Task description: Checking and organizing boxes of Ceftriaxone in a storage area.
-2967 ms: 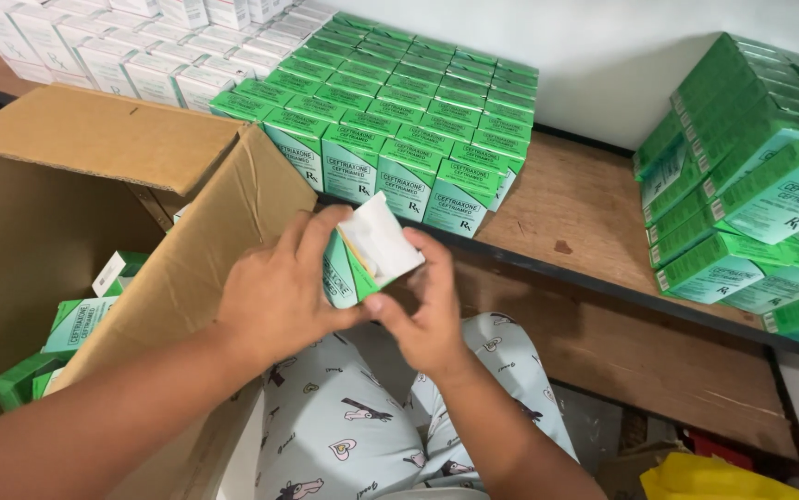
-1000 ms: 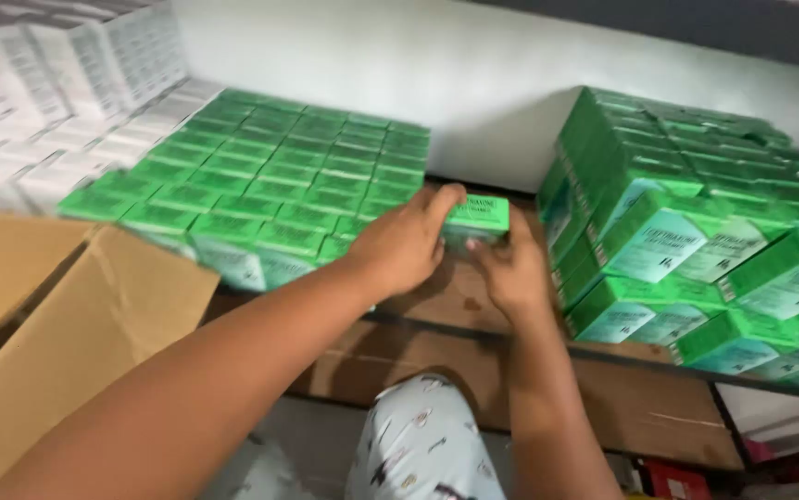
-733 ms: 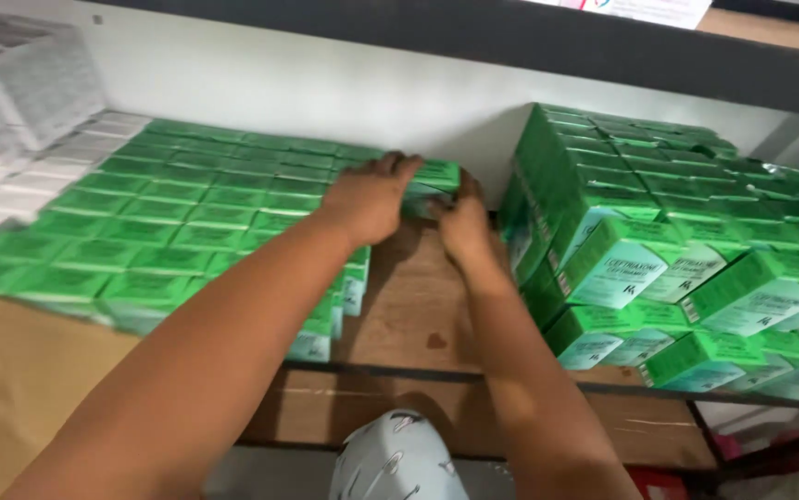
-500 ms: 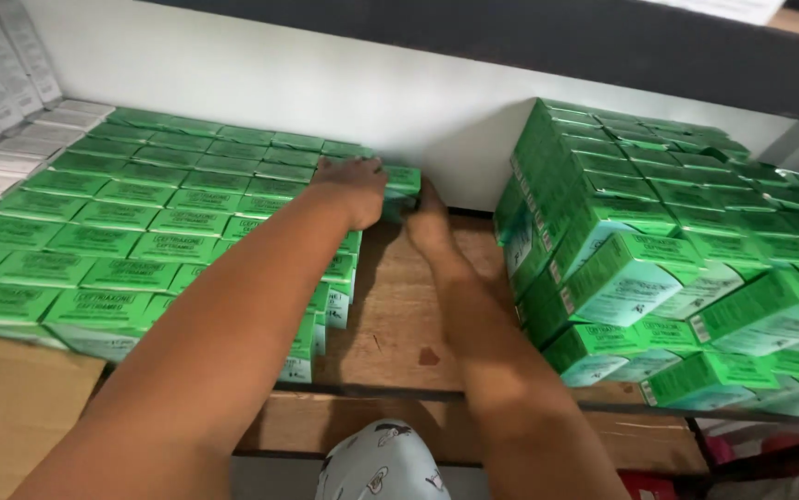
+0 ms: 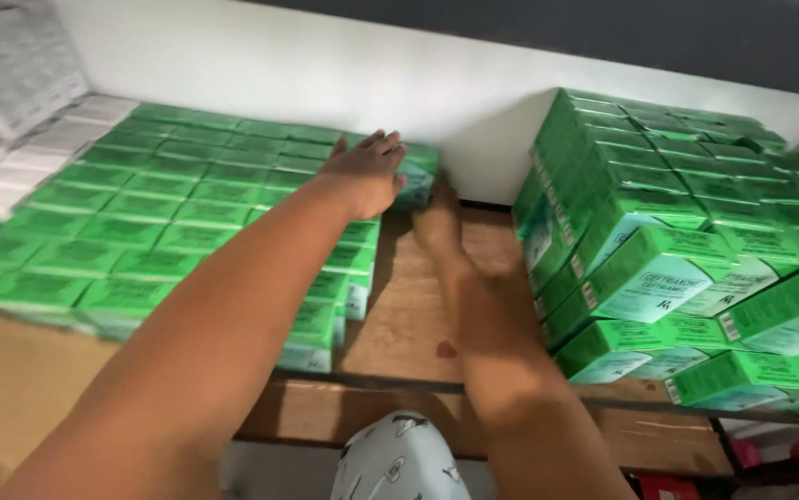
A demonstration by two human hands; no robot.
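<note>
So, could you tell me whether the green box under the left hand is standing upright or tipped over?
Upright: the green box stands level with its row, the left hand flat on top.

The green box [image 5: 415, 172], earlier held over the lap, now stands at the block's back corner, both hands pressing it.

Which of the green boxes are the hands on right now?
The green box at the back right corner of the flat left block, against the wall; left hand on top, right hand beside it.

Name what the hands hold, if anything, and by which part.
One small green box: left hand flat on its top, right hand against its near side.
</note>
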